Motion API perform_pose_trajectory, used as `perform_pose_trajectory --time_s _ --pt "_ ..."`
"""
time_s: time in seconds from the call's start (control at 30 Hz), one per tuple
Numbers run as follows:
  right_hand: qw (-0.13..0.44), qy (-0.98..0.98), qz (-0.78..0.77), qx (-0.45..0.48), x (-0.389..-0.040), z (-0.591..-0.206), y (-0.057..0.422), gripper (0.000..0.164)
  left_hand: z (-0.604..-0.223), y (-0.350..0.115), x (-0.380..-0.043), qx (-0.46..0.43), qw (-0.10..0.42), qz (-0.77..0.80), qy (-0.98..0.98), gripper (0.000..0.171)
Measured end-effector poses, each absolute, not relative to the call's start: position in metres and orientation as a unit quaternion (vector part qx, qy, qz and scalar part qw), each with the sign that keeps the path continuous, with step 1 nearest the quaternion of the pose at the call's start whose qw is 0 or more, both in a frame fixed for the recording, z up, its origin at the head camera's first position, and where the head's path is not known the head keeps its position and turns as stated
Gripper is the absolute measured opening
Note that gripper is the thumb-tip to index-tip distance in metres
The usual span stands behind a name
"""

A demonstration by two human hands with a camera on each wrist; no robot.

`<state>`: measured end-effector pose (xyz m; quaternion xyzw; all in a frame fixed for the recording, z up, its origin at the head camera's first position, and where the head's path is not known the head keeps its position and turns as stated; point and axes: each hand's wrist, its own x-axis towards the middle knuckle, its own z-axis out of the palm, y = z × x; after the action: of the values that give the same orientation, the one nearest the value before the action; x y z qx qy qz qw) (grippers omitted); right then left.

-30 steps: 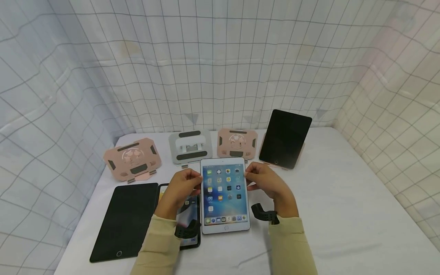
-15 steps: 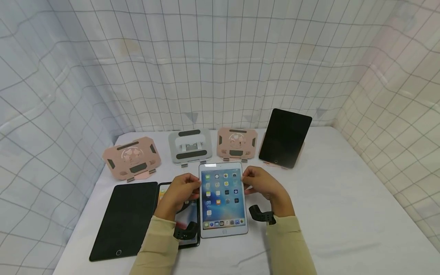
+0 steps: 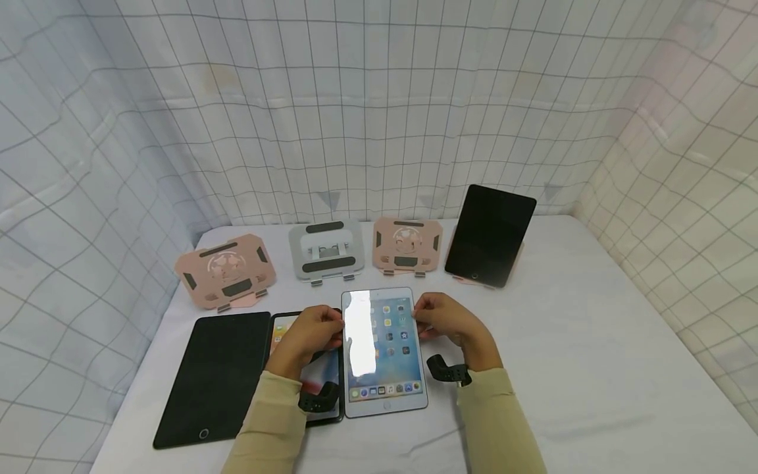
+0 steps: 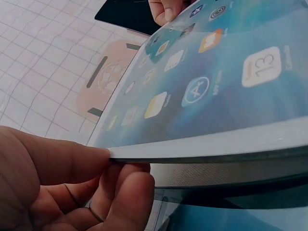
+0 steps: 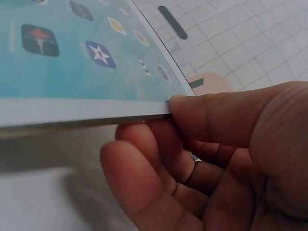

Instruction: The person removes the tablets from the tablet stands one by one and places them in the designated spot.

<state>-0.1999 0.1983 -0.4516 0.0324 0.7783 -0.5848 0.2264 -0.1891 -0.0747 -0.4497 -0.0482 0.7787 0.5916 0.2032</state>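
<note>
A white-framed tablet (image 3: pixel 393 365) with its home screen lit lies between both hands in the head view, a bright glare on its left half. My left hand (image 3: pixel 304 337) pinches its left edge near the top; in the left wrist view the thumb (image 4: pixel 79 161) is on the rim and curled fingers are below. On the opposite edge my right hand (image 3: pixel 451 321) pinches likewise, its thumb (image 5: pixel 211 113) above and fingertips underneath in the right wrist view. A black-framed tablet (image 3: pixel 329 368), screen lit, lies partly hidden under my left hand and wrist.
A dark tablet (image 3: pixel 216 375) lies at the left. Along the back stand a pink stand (image 3: pixel 227 273), a grey stand (image 3: pixel 327 251) and another pink stand (image 3: pixel 407 246). At the right, a dark tablet (image 3: pixel 490 236) leans on a pink stand. Behind hangs a checked curtain (image 3: pixel 379 118).
Both hands have brought the white-framed tablet slightly towards me, opening a gap to the stands behind. Glare has appeared across its screen. The grip on both edges is the same.
</note>
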Motion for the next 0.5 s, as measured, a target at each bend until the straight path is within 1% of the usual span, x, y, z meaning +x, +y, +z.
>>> perform_pose_trajectory --time_s 0.17,0.37,0.5 --pt "0.235 0.781 -0.576 0.044 -0.2021 -0.4571 0.1979 0.005 -0.4516 -0.0721 -0.1882 -0.050 0.192 0.571 0.797 0.007" --pt "0.227 0.800 -0.554 0.050 -0.2035 -0.4614 0.1969 0.006 -0.4531 -0.0694 -0.1896 -0.052 0.182 0.532 0.826 0.006" --pt "0.221 0.812 -0.538 0.048 -0.2039 -0.4611 0.1952 0.008 -0.4530 -0.0689 -0.1902 -0.037 0.167 0.489 0.855 0.005"
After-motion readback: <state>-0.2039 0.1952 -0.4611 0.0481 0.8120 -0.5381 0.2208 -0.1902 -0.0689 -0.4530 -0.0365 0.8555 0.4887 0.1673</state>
